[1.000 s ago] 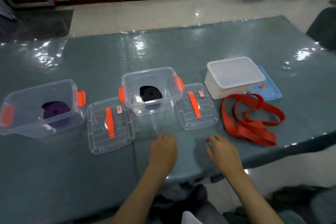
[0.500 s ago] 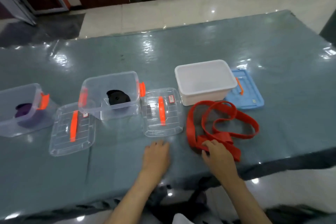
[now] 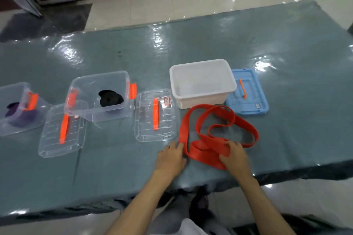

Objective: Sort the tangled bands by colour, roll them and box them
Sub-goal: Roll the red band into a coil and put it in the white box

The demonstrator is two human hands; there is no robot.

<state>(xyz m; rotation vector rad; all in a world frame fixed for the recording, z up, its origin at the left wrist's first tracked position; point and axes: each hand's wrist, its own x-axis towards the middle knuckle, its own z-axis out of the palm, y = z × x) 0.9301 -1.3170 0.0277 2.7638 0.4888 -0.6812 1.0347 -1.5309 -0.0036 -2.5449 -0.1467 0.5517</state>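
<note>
**Both hands reach the red band, the last one loose**

At the tabletop's left edge a clear box holds the rolled purple band. Its clear lid lies flat just to the right. Next comes a second clear box with the rolled black band inside, then another clear lid.

Near the front edge, the left hand lies flat, fingers straight, fingertips touching the near-left bend of the red band. Half a second ago that hand lay on bare cloth and only the right was on the band. The right hand now has its fingers curled over the bunched near end, gripping it, it seems.

Behind the band stands the white box, holding nothing, with its blue lid beside it on the right.

With purple and black already boxed, sorting looks finished. The red band lies in loose crossed loops that need straightening before rolling. The white box is likely its place.
</note>
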